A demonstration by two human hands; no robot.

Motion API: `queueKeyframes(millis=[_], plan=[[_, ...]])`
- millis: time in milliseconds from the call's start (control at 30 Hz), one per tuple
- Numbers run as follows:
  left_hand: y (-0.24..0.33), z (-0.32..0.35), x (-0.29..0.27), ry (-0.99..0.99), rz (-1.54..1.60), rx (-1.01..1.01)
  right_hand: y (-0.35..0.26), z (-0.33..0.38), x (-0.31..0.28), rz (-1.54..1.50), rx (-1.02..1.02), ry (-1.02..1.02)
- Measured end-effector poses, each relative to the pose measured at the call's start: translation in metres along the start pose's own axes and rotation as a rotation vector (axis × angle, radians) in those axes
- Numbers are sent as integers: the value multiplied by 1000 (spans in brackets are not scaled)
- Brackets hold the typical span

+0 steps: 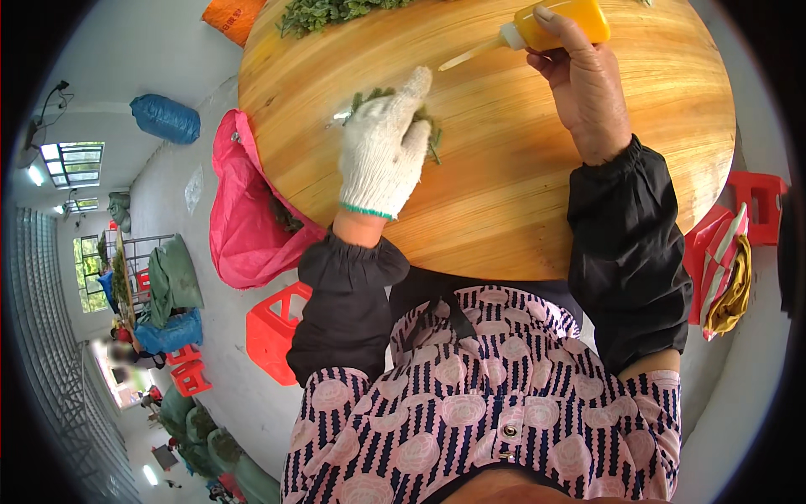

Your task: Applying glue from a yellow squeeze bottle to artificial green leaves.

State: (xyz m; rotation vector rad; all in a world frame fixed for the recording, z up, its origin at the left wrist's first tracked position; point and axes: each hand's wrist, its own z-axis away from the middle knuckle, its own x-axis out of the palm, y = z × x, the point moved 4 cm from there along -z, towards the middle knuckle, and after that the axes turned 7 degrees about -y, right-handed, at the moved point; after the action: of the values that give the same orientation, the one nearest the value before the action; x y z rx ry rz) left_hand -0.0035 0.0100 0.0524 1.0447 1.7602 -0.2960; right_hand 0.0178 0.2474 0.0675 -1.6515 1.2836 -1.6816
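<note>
My left hand wears a white knit glove and presses down on a small bunch of green leafy sprigs on the round wooden table. My right hand, bare, grips a yellow squeeze bottle with a white pointed nozzle aimed left toward the gloved hand. A larger pile of green leaves lies at the table's far edge. Both forearms are in black sleeve covers.
A pink plastic bag hangs off the table's left edge. Red plastic stools stand on the floor left and right. An orange sack lies far left. Blue and green sacks sit along the left side.
</note>
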Motion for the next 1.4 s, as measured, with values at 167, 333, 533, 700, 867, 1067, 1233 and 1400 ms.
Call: queueKeyframes(millis=[167,333,533,700,867,1067,1233,1400], plan=[[0,12,24,0,183,-292,-16,0,1,214,-109,98],[-2,26,25,61,309,-428,-13,0,-3,144,-135,-52],[-1,22,16,30,20,-284,-2,21,17,501,-181,-292],[4,22,15,39,-39,-259,7,28,26,512,-137,-275],[2,22,16,66,0,-300,9,31,28,544,-146,-279],[2,22,18,86,-9,-279,13,33,31,566,-146,-273],[4,22,16,43,-80,-270,9,36,39,505,-180,-343],[4,21,15,40,-14,-287,5,37,44,520,-194,-330]])
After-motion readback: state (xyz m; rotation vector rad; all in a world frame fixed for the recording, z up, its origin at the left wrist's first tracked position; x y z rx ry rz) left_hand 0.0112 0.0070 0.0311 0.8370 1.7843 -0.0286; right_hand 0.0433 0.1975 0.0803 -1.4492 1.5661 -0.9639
